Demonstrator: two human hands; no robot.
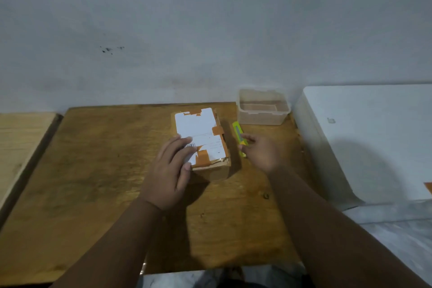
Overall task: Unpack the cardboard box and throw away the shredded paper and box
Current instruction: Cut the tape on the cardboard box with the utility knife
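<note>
Cardboard box (203, 141) mid-worktop (93, 170), taped shut. Your left hand (169, 174) lies flat and open on its near-left corner; your right hand (260, 153), fingers loose, touches the yellow cutter (239, 134) just right.

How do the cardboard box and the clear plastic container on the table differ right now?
The cardboard box is opaque brown, taped shut under a white label; the plastic container is see-through, lidless and looks empty. The box lies mid-table with the left hand resting on it; the container stands untouched at the far edge by the wall. The box looks longer and flatter, the container shorter and deeper. Both are rectangular and sit on the wooden table.
</note>
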